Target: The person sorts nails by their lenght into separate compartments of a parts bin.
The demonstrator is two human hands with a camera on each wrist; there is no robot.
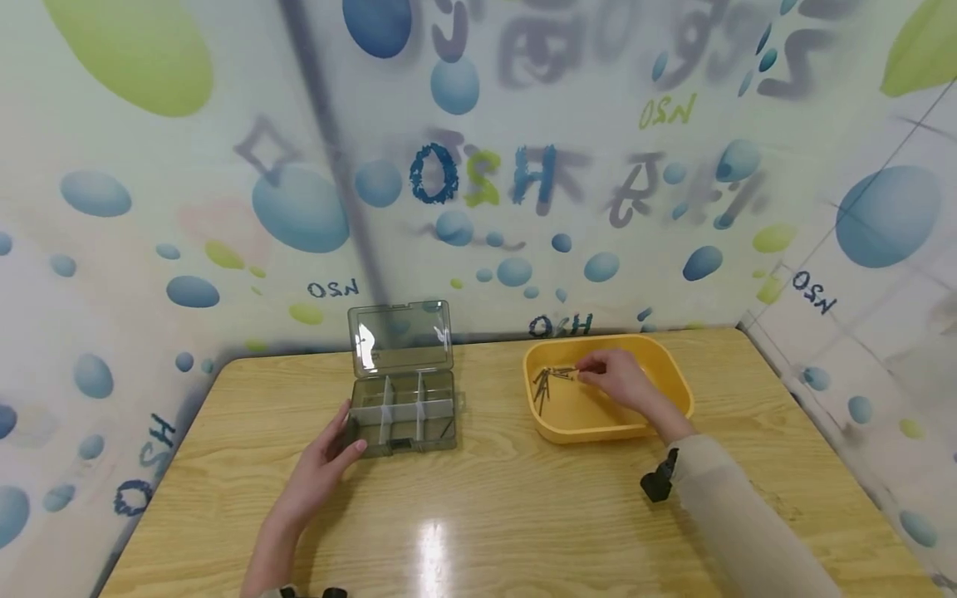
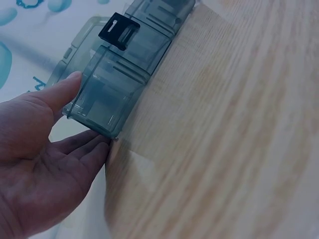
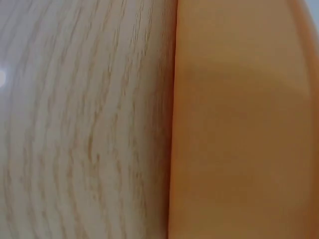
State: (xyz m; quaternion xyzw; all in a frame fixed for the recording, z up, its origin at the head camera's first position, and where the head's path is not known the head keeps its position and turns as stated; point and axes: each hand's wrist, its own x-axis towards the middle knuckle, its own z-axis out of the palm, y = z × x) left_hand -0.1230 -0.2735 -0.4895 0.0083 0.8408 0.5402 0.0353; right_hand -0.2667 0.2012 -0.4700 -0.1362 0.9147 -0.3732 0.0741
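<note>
My left hand (image 1: pixel 329 457) grips the near left corner of a smoky clear compartment box (image 1: pixel 402 409). In the left wrist view its thumb (image 2: pixel 67 92) lies at the box's upper edge, with the fingers (image 2: pixel 94 152) by the lower corner. The lid (image 1: pixel 401 339) stands raised at the back. One thin dark piece (image 1: pixel 446 429) lies in the front right compartment. My right hand (image 1: pixel 619 378) reaches into a yellow tray (image 1: pixel 598 433), its bent fingertips right at thin metal screws or nails (image 1: pixel 544 389). Whether it pinches one, I cannot tell.
Both containers stand on a wood-grain table (image 1: pixel 486 515), the tray to the right of the box. A patterned wall covering (image 1: pixel 478 249) rises right behind the table's back edge. The right wrist view is filled by the tray's outer wall (image 3: pixel 239 124) and the tabletop (image 3: pixel 84 124).
</note>
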